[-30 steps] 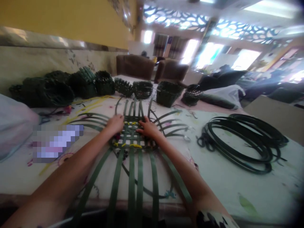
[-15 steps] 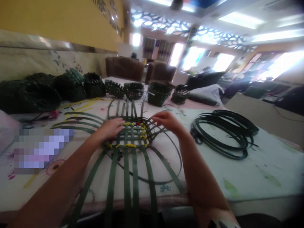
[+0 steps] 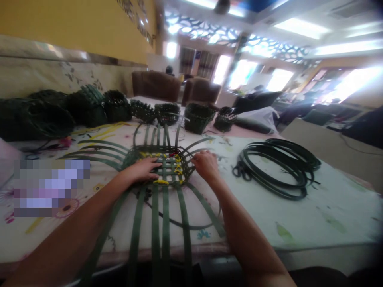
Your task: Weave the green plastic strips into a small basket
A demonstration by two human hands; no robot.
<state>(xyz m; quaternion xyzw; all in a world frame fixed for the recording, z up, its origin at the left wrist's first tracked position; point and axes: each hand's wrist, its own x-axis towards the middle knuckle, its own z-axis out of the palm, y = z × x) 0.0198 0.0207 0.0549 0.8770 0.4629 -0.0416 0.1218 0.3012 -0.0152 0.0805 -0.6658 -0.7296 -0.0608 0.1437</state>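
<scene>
A woven base of dark green strips (image 3: 167, 165) with yellow ties lies on the cloth-covered table (image 3: 269, 223); loose strip ends fan out toward me and away. My left hand (image 3: 143, 169) lies flat on the weave's left part, fingers stretched out. My right hand (image 3: 205, 165) is at the weave's right edge, fingers curled around thin green strips there; the exact strip is hard to make out.
A coil of dark green strips (image 3: 278, 167) lies to the right. Several finished dark green baskets (image 3: 197, 117) stand in a row along the table's far side, with a heap of them at the left (image 3: 36, 117). Brown armchairs (image 3: 158, 85) stand behind.
My right hand went from pressing on the weave to lifting at its right side, then came down to the right edge. My left hand slid nearer along the weave. The view shifted right.
</scene>
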